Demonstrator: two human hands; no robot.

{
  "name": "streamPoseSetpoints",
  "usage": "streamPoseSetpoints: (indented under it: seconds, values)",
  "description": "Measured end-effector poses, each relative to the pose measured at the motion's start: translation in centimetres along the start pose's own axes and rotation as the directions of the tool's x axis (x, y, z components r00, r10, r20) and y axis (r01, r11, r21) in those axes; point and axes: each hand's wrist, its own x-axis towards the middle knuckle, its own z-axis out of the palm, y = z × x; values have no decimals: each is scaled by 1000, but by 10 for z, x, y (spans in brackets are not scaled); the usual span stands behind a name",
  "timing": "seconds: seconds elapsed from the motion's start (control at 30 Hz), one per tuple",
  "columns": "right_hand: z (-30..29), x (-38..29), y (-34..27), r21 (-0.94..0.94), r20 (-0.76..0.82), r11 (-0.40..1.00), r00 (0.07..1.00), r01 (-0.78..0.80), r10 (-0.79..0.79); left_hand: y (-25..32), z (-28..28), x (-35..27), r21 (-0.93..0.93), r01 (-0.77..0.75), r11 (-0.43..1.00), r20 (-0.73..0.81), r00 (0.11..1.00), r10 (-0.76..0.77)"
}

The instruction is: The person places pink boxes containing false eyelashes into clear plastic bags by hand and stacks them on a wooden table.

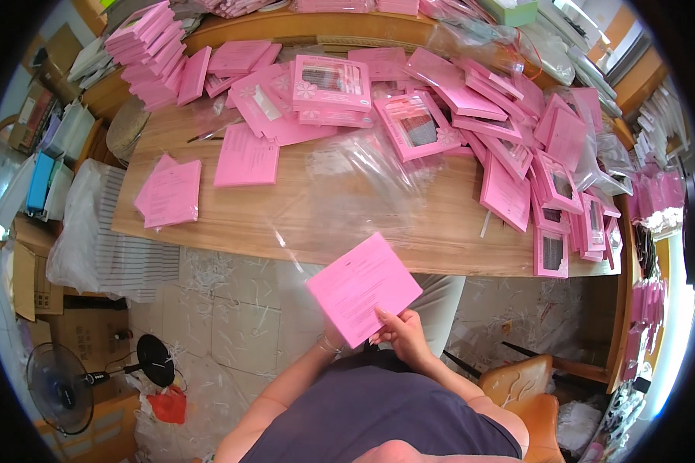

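A flat pink box [364,289] with printed text on its upper face is held over my lap, just off the near table edge. My right hand [404,333] grips its lower right corner, thumb on top. My left hand is hidden behind the box; only the wrist with a bracelet shows below its left side. Clear plastic sleeves [365,179] lie on the wooden table beyond the box. Past them are stacked pink boxes with windows [331,84] and another windowed pink box [417,126]. A pink box lies face down [247,155] to their left.
Pink boxes are heaped along the table's right side [504,191], and a tall stack [147,55] stands at the back left. Two more pink boxes [171,194] lie at the left edge. A fan [61,388] and a chair [521,393] flank me. Plastic strips litter the tiled floor.
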Motion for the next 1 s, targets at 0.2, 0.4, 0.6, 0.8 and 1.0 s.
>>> streamPoseSetpoints:
  seconds: [0.2, 0.4, 0.6, 0.8, 1.0]
  values:
    - [12, 1, -5, 37, -143, 986, 978, 160, -153, -5, -16, 17, 870, -261, 420, 159, 952, 261]
    - [25, 12, -18, 10, -82, 1000, 996, 23, -22, -30, -89, 25, 836, -262, 482, 150, 954, 259]
    - [-5, 6, -51, -931, 108, 136, 613, 338, -783, 8, -50, 41, 913, -404, 57, 343, 836, 429]
    - [15, 54, -74, -876, 469, -343, 439, 339, -766, 13, -9, 40, 817, -233, 528, 152, 969, 192]
    - [42, 106, -83, -895, 436, -346, 391, 281, -810, 33, 11, 46, 692, -17, 722, -22, 999, 44]
